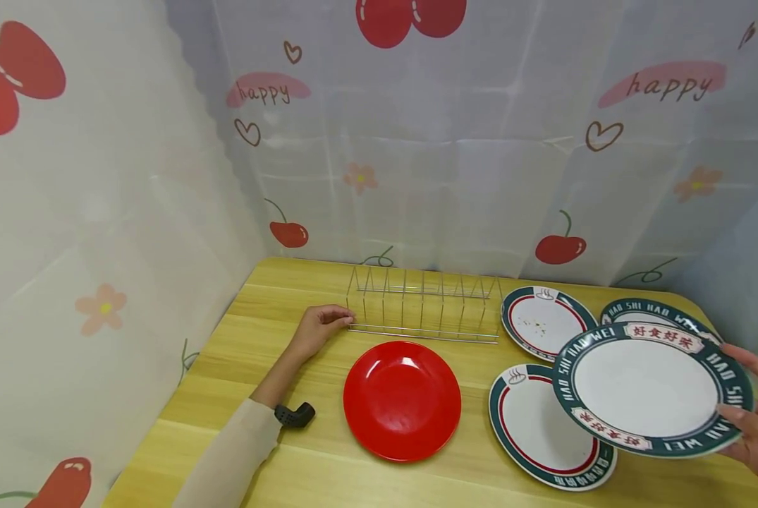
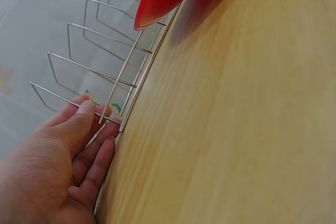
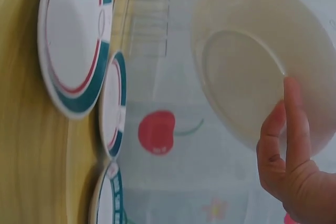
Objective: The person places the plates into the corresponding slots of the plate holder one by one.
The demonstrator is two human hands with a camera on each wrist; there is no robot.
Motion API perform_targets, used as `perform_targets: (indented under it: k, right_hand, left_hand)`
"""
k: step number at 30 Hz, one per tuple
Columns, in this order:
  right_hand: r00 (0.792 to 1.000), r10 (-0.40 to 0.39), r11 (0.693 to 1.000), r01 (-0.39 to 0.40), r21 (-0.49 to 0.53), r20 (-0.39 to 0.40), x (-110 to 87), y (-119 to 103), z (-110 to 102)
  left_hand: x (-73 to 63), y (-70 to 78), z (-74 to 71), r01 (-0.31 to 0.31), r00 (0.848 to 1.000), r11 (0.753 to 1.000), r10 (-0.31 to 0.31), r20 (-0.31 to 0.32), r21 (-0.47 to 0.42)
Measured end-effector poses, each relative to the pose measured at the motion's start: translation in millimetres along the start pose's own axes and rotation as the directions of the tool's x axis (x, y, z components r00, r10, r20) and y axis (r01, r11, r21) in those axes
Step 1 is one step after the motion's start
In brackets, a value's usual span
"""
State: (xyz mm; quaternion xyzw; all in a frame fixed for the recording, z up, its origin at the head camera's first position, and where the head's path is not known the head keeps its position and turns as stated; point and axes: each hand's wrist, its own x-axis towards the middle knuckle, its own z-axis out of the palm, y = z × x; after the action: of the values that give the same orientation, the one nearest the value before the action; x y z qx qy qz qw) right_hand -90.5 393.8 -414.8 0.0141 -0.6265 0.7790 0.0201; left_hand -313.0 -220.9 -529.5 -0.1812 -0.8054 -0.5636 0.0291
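Observation:
At the left end of the wire dish rack, my left hand pinches the end wire between thumb and fingers. The left wrist view shows this hand low by the tabletop, thumb on the wire. On the right, my right hand grips an oval-looking white plate with a dark green lettered rim, raised above the table. Its thumb lies over the rim; in the right wrist view the fingers press the pale underside. A red plate lies in front of the rack.
A white plate with a green and red rim lies partly under the raised plate. Behind it are a similar plate with brown specks and a green lettered plate. A patterned curtain hangs behind the wooden table.

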Motion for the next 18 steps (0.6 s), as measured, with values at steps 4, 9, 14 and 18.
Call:
perform_targets:
  k: [4,9,14,18]
  right_hand:
    - [0.996,-0.073,0.996,0.075,-0.044,0.051,8.6,-5.2,37.2]
    - [0.997,-0.036,0.995,0.042,-0.089,0.067,25.6,-15.6,68.7]
    - [0.989,-0.068,0.998,0.067,0.013,0.135,43.9,-17.6,95.0]
    - [0.985,-0.06,0.998,0.056,0.028,0.162,56.6,-20.2,119.1]
  left_hand:
    - [-6.1,18.7,1.4,0.002,1.0,1.0,-0.002,-0.002,0.001]
    - [-10.8,30.6,2.1,-0.007,1.0,1.0,0.007,0.003,-0.012]
    - [-10.3,30.8,1.3,-0.017,1.0,1.0,0.017,-0.005,-0.012]
    - [-10.0,32.4,-2.2,-0.021,1.0,1.0,0.021,0.003,-0.004]
